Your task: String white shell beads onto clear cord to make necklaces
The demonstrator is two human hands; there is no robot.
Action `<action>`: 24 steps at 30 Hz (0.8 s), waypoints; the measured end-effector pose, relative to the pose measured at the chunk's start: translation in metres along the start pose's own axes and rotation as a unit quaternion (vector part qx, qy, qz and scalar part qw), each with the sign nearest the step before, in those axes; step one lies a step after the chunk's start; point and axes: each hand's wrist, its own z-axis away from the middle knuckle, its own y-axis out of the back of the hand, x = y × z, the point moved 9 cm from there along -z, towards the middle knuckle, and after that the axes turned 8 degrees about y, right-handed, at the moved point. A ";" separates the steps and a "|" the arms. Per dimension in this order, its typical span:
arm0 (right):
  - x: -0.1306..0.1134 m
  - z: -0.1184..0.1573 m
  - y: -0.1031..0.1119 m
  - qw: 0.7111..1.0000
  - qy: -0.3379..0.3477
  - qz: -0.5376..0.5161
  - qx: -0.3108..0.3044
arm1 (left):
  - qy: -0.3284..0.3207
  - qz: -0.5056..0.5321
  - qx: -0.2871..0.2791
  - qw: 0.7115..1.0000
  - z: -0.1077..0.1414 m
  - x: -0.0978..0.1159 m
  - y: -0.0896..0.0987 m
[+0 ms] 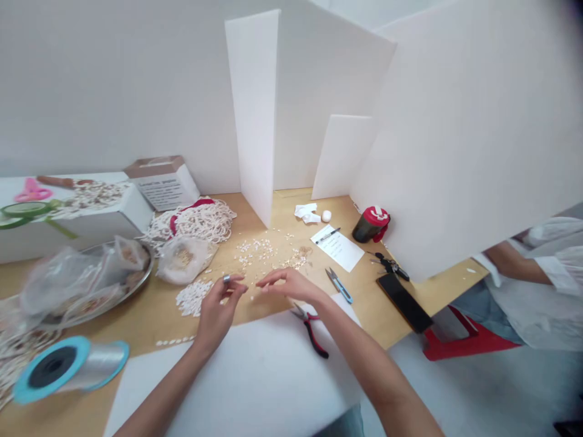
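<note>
My left hand [221, 309], with a ring on one finger, is held over the table edge, thumb and fingertips drawn together in a pinch. Facing it across a narrow gap is my right hand [291, 285], its fingers bent forward and tips close together. Whatever either pinch holds is too small to make out. Beside my left hand lies a pile of white beads [194, 297]. Small loose beads [257, 250] are scattered beyond both hands. Under my right forearm, red-and-black pliers [314, 334] rest on a white sheet [255, 370].
A blue-rimmed spool of clear line [102, 363] and a metal tray of bags [148, 267] stand left, near bead strands [204, 220]. Blue thread snips [340, 286], a note [339, 250], a phone [404, 301] and a red-lidded cup [368, 227] lie right. Another person [523, 267] sits beyond the panel.
</note>
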 end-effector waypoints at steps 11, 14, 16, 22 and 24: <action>-0.005 0.016 -0.030 0.992 -0.044 -0.081 0.091 | -0.007 0.141 -0.041 0.989 0.013 0.031 0.001; -0.010 0.021 -0.032 0.988 -0.048 -0.090 0.119 | 0.001 0.151 -0.069 0.986 0.019 0.036 -0.001; -0.014 0.026 -0.032 0.984 -0.050 -0.093 0.142 | 0.020 0.190 -0.084 0.978 0.025 0.036 -0.005; -0.012 0.051 -0.034 0.969 -0.054 -0.087 0.223 | 0.072 0.267 -0.091 0.957 0.053 0.020 -0.019; -0.006 0.057 -0.041 0.967 -0.060 -0.099 0.225 | 0.083 0.280 -0.072 0.954 0.062 0.012 -0.019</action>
